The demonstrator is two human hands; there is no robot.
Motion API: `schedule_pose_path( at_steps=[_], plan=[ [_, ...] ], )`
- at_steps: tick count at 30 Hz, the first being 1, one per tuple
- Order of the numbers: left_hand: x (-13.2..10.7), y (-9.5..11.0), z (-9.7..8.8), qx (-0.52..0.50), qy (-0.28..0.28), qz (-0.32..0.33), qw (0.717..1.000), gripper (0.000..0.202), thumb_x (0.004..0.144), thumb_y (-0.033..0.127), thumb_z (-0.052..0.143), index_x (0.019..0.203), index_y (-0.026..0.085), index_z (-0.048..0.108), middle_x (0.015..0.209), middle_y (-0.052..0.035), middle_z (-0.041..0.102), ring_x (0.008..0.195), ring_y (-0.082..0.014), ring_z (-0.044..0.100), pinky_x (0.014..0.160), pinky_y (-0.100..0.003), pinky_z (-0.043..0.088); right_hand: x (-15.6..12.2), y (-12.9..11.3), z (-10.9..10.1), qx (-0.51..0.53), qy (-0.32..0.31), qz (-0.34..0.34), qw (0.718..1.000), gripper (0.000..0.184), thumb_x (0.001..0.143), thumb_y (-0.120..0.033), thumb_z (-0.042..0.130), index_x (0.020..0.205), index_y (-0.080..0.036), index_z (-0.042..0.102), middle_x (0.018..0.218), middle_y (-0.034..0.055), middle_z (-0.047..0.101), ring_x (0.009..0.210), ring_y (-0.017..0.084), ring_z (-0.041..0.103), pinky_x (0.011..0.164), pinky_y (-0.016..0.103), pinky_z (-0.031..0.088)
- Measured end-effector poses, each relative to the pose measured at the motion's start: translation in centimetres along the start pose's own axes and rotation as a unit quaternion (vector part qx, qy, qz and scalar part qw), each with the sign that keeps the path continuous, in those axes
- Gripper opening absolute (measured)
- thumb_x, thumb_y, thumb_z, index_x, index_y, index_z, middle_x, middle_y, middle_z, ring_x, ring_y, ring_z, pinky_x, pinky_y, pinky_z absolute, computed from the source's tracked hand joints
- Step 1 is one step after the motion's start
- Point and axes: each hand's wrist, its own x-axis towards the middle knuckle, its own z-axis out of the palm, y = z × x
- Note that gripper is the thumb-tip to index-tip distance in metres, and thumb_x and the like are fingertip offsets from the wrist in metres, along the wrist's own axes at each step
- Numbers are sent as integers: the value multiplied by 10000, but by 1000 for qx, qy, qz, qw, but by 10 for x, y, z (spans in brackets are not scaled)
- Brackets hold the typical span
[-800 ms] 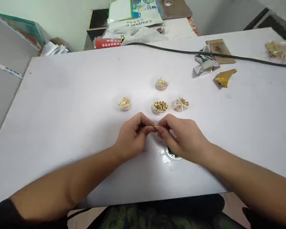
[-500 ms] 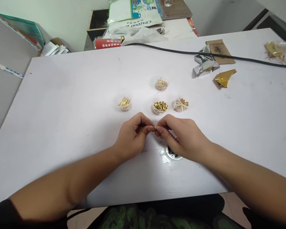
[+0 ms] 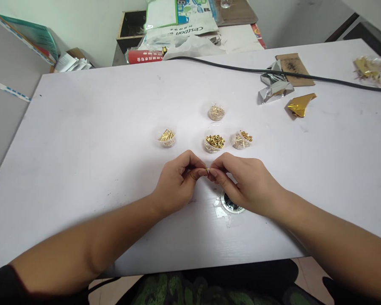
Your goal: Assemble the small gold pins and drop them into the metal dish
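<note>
Where fingers [image 3: 200, 173] meet: left hand [image 3: 174, 183], right hand [image 3: 245, 184] pinch 1 tiny gold piece [image 3: 207, 170], seemingly.
Just beyond: 4 pin dishes [image 3: 206, 147], kept reachable.

There are 4 pin dishes [image 3: 214, 143], 2 foil scraps [image 3: 274, 89], 1 cable [image 3: 241, 70], perhaps 1 lid [image 3: 230, 204].
</note>
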Motion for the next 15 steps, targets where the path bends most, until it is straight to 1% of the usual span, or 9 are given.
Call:
schedule_pose_path(
  at_steps=[6, 10, 15],
  plan=[
    [-1, 2, 0, 66, 9, 5, 998, 65, 890, 166, 552, 827, 175, 541, 766, -2, 668, 717, -118, 639, 628, -239, 505, 0, 0, 0, -50, 2, -33, 998, 121, 924, -132, 464, 818, -169, 509, 635, -15, 565, 518, 98, 471, 490, 197, 348],
    [-3, 2, 1, 91, 11, 22, 996, 73, 879, 120, 524, 834, 175, 538, 782, -2, 675, 724, -116, 644, 635, -235, 510, -1, 0, 0, -73, -7, -48, 996, 124, 906, -98, 461, 813, -164, 512, 635, -14, 537, 538, 104, 445, 501, 206, 332],
    [-4, 1, 2, 114, 19, 36, 993, 113, 854, 67, 502, 828, 173, 534, 777, 4, 666, 717, -107, 642, 639, -223, 524, -5, 1, 0, -106, -29, -61, 992, 141, 874, -59, 427, 819, -168, 498, 669, 5, 549, 577, 123, 452, 506, 234, 293]
  ],
)
